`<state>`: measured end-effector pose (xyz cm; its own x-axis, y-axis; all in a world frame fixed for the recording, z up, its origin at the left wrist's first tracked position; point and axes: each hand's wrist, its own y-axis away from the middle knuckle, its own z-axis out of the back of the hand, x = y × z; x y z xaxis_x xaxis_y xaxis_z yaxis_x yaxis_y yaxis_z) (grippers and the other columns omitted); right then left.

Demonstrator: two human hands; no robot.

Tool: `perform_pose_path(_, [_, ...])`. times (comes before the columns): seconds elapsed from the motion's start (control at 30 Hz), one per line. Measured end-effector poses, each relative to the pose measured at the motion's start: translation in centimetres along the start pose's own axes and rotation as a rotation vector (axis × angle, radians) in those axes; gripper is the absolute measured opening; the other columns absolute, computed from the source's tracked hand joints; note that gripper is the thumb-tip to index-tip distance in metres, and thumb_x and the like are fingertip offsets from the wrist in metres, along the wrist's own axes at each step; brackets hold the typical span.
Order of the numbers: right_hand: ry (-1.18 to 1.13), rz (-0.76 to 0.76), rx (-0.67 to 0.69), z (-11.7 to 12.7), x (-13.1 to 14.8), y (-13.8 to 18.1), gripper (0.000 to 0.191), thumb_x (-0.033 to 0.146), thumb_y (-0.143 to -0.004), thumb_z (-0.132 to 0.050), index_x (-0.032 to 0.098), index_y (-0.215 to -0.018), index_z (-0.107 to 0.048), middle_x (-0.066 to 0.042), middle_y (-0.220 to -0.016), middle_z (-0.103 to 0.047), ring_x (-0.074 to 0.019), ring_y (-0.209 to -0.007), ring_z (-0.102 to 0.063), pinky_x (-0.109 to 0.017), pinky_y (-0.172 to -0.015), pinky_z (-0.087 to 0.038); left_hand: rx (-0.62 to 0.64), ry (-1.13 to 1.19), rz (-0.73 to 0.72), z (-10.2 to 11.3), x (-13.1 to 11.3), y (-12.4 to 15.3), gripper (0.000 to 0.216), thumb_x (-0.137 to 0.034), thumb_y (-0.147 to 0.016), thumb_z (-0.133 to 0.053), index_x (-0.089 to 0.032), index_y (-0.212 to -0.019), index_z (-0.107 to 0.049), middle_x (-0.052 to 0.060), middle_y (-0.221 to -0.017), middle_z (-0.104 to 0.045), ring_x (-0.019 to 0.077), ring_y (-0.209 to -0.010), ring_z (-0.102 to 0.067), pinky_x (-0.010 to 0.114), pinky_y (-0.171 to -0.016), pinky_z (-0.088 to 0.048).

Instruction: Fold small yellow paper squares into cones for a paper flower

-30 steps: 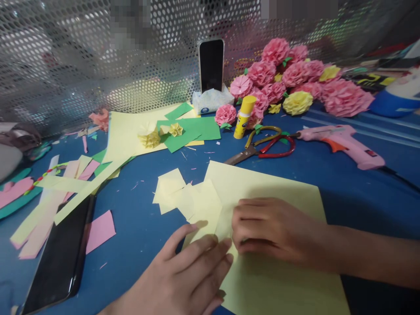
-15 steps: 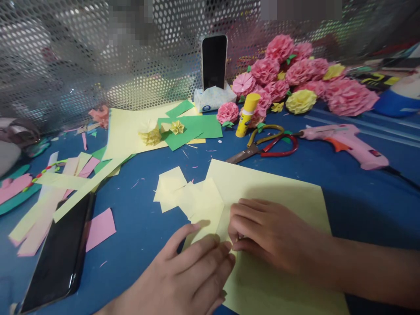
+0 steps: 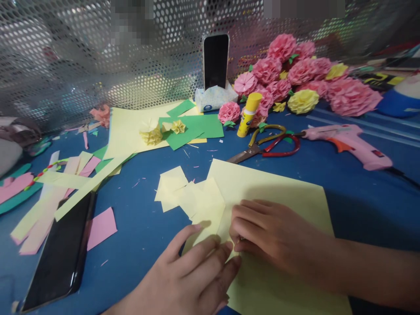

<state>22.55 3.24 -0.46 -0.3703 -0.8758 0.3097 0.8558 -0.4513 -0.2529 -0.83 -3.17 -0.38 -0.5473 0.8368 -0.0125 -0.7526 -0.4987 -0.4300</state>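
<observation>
A large pale yellow sheet of paper (image 3: 275, 181) lies at an angle on the blue table, with a lighter yellow paper piece (image 3: 206, 210) over its left edge. My left hand (image 3: 197, 271) rests flat across these papers, fingers stretched out and thumb apart. On the large sheet, my right hand (image 3: 269, 234) is closed, its thumb and fingers pinched together by the lighter piece's edge. What lies in that pinch is hidden by the fingers. Small yellow paper squares (image 3: 170, 188) overlap just left of the sheet.
Scissors (image 3: 249, 151), a glue stick (image 3: 248, 116) and a pink glue gun (image 3: 351, 140) lie or stand beyond the sheet. Pink paper flowers (image 3: 282, 70) are heaped behind. A dark phone (image 3: 59, 258) and paper strips (image 3: 49, 205) are on the left. Another phone (image 3: 215, 61) stands upright at the back.
The whole view has shifted slightly. My left hand's outer fingers have moved a little to the right, towards my right hand, which keeps its closed pose on the sheet.
</observation>
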Motion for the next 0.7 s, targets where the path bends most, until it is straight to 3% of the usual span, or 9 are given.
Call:
perform_pose_path(0.2, [-0.168,-0.076,-0.028,1.1,-0.2,-0.1,0.019,0.025,-0.106,-0.045,0.018,-0.092,-0.055,-0.002,-0.089,-0.060,-0.0151,-0.074,-0.052,-0.028,-0.067,-0.035,-0.008,0.014,0.025,0.2,0.0,-0.3,0.028,-0.035,-0.099,-0.059,-0.020,-0.120,-0.070,-0.004,-0.116,-0.073,0.0140,-0.113,-0.059,0.038,-0.127,-0.010])
perform_pose_path(0.43, [-0.101,0.294,0.026,2.2,-2.3,0.5,0.020,0.024,-0.104,-0.050,0.020,-0.089,-0.063,0.003,-0.086,-0.064,-0.0129,-0.067,-0.050,-0.031,-0.064,-0.030,-0.018,0.056,0.029,0.1,0.3,-0.4,0.029,-0.035,-0.098,-0.060,-0.021,-0.122,-0.068,-0.002,-0.118,-0.072,0.0139,-0.115,-0.058,0.038,-0.127,-0.010])
perform_pose_path(0.7, [-0.041,0.327,0.091,2.6,-1.8,0.6,0.039,0.017,-0.107,-0.030,0.015,-0.083,-0.062,-0.001,-0.076,-0.059,-0.0155,-0.063,-0.047,-0.034,-0.060,-0.028,-0.024,0.015,0.018,0.1,0.2,-0.4,0.027,-0.032,-0.100,-0.056,-0.020,-0.120,-0.070,-0.004,-0.116,-0.074,0.0145,-0.112,-0.059,0.040,-0.127,-0.008])
